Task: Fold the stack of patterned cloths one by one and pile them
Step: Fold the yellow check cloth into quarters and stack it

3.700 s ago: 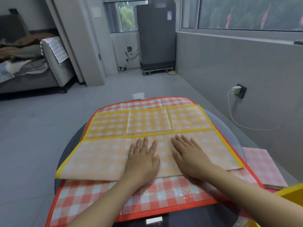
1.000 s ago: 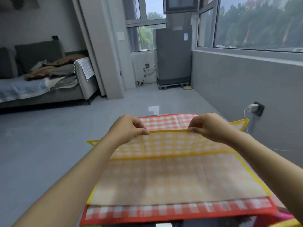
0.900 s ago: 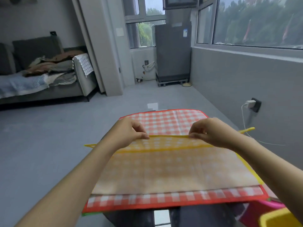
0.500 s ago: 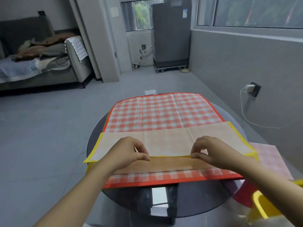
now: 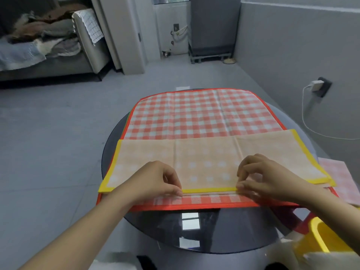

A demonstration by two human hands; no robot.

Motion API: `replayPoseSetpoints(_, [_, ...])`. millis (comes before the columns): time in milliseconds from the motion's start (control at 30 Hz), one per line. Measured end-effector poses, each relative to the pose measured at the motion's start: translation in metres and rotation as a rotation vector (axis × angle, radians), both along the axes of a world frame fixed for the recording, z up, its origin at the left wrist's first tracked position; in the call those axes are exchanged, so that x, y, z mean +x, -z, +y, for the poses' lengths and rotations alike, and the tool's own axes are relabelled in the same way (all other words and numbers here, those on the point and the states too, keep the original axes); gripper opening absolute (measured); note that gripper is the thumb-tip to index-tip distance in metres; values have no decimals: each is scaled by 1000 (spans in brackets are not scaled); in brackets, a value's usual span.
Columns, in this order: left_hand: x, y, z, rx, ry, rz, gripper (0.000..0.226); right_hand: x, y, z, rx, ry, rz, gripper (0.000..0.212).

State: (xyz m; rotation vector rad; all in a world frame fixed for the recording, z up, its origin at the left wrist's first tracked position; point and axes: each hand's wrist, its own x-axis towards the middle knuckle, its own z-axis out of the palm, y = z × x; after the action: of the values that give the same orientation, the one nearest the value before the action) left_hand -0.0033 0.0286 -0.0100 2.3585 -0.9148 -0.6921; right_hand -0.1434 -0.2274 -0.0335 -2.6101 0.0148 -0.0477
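A round dark glass table occupied the lower centre of the head view. A red-checked cloth with a red border lay spread flat across it, reaching from the 12 o'clock edge of the table to the near edge at 6 o'clock.

On the near half of that cloth lay an orange-checked cloth with a yellow border, folded over on itself into a long band running from 9 o'clock to 3 o'clock. Its pale reverse side faced up. Its yellow-trimmed near edge sat just short of the red cloth's near border, leaving a strip of red check exposed below it.

The left hand was at the near edge of the folded band, toward 7 o'clock, with thumb and fingertips pinched on the yellow hem. The right hand was at the same edge toward 5 o'clock, its fingers likewise curled and pinching the hem. Both hands pressed the edge down against the cloth beneath.

A pink-checked folded cloth lay at 3 o'clock, just beside the right end of the orange band and partly past the table rim. A yellow container showed at 4 o'clock near the right forearm; its contents could not be determined.

A sofa heaped with fabrics stood at 10 o'clock in the background.
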Motion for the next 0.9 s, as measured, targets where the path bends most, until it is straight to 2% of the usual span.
replayPoseSetpoints(167, [1,3,-4,12,-13,-57,16,4,5,1,-45,-15,18,15])
replayPoseSetpoints(467, [-1,18,-47,-81,52,-399,22,5,5,4,-71,-5,58,16])
replayPoseSetpoints(567, [4,29,-62,-101,77,-482,31,6,3,5,-91,-1,68,16])
replayPoseSetpoints(733, [12,42,-83,90,125,-517,56,9,-2,6,-111,-15,111,17])
replayPoseSetpoints(900, [15,55,-89,201,145,-504,62,22,-16,5,-140,-37,194,17])
